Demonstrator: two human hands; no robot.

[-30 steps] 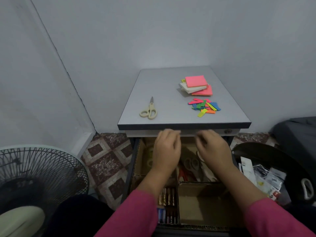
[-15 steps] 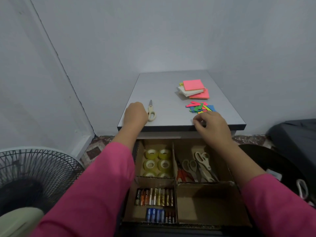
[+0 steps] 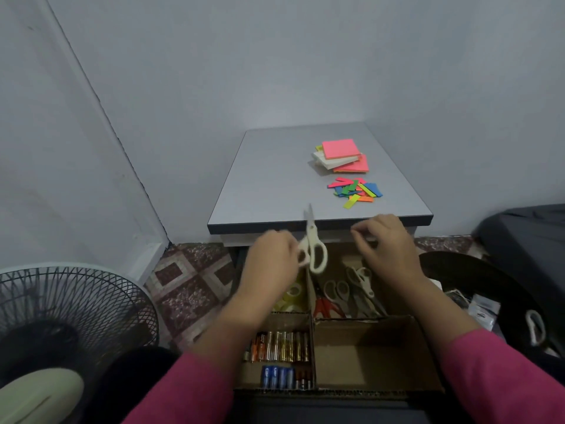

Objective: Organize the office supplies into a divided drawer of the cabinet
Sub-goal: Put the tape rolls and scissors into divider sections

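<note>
Since half a second ago the left hand point(image 3: 272, 261) has left the cabinet top point(image 3: 275, 179) and now grips the cream scissors point(image 3: 313, 246) by the handles, blades pointing up, held over the drawer point(image 3: 336, 390) at frame centre, above the divider between the two back compartments. The right hand point(image 3: 388, 249) has drawn back from the paper flags to above the back right compartment; its fingers are loosely curled and hold nothing that can be seen.

Counts: one pair of scissors in hand. In the back right compartment, scissors in the drawer point(image 3: 348, 293): at least three pairs, one with red handles. Tape rolls point(image 3: 290, 298), back left, mostly hidden by the left wrist; number cannot be told. Batteries point(image 3: 281, 347) in two rows, front left; blurred, not countable. Front right compartment point(image 3: 367, 356): bare cardboard.

On the grey top, upper right: one stack of sticky notes point(image 3: 341, 156), one heap of coloured flags point(image 3: 354, 191).

Room: grey walls, patterned floor tiles point(image 3: 189, 286), fan point(image 3: 61, 316) at lower left.
</note>
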